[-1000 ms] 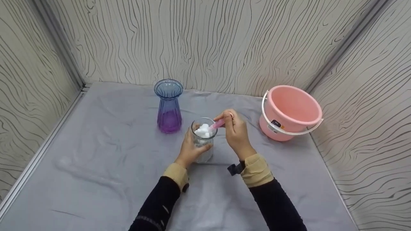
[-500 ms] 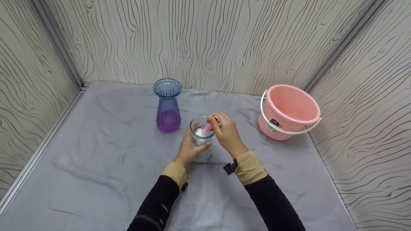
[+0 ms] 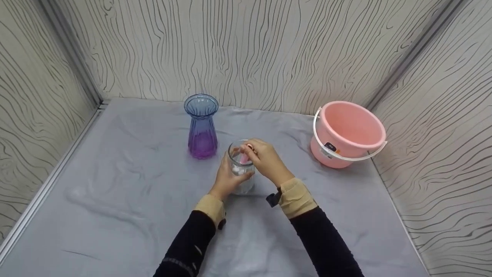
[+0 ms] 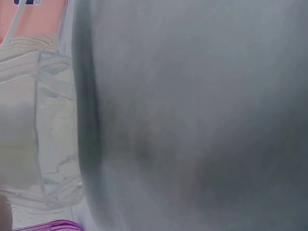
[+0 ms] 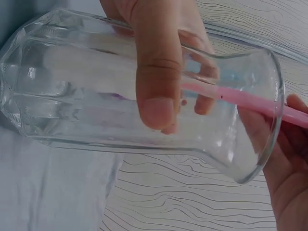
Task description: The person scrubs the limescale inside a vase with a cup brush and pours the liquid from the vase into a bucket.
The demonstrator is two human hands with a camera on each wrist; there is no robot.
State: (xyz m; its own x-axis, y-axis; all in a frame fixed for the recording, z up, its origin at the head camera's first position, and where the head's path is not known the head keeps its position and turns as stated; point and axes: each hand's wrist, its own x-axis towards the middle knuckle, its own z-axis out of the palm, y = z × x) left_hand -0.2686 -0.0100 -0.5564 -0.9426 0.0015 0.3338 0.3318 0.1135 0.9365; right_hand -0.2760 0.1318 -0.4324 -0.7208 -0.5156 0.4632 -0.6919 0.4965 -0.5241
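The clear glass vase (image 3: 241,169) stands upright on the grey cloth (image 3: 115,184), just in front of and to the right of the blue-purple vase (image 3: 201,127), which serves here as the reference point. The left hand (image 3: 226,180) wraps its fingers around the clear vase's body from the near-left side — in the right wrist view a thumb (image 5: 156,72) lies pressed across the glass wall. The right hand (image 3: 265,161) sits at the vase's mouth, fingers curled and pinching a pink brush handle (image 5: 240,98) that runs down through the opening into the vase; white material shows inside the glass in the head view. In the left wrist view the clear vase (image 4: 43,130) fills the left edge, with the cloth blurred beside it. The pink bucket (image 3: 348,132) with its white handle stands well to the right of the blue-purple vase, apart from both hands.
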